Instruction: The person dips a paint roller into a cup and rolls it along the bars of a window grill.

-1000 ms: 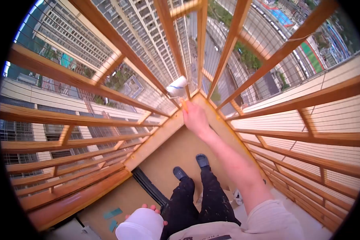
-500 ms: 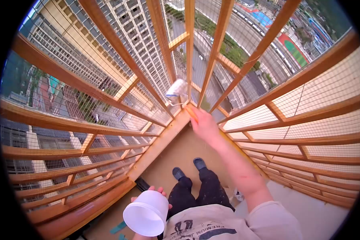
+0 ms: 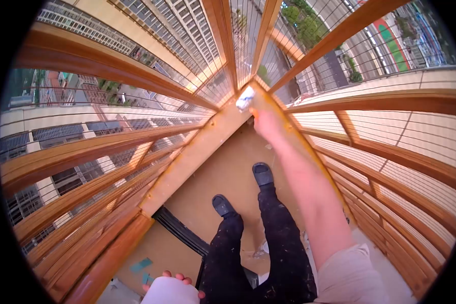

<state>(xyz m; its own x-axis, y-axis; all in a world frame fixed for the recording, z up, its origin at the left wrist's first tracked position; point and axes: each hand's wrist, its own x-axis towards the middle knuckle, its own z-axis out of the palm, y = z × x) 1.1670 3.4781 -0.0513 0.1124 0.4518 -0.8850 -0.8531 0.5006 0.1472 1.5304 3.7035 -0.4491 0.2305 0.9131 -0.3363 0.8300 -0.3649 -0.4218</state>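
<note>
At the far corner of the railing, my right hand (image 3: 266,124) is closed round the orange handle of a small paint roller (image 3: 245,99). The roller's white sleeve with a blue mark lies against or just over the corner of the low ledge (image 3: 190,159); I cannot tell whether it touches. Low in the view, the fingers of my left hand (image 3: 180,276) curl round a white plastic tub (image 3: 171,292). Only the tub's upper part shows, and its inside is hidden.
Orange-brown slatted railings (image 3: 111,147) with wire mesh rise on both sides and meet ahead. Dark metal bars (image 3: 180,230) lie on the brown floor (image 3: 223,162) beside my legs. Teal scraps (image 3: 141,265) are at the left. Far below are streets and buildings.
The roller has gone from in front of the corner slats down to the ledge corner. My view has tipped downward, and the tub sits lower in it, its opening no longer showing.
</note>
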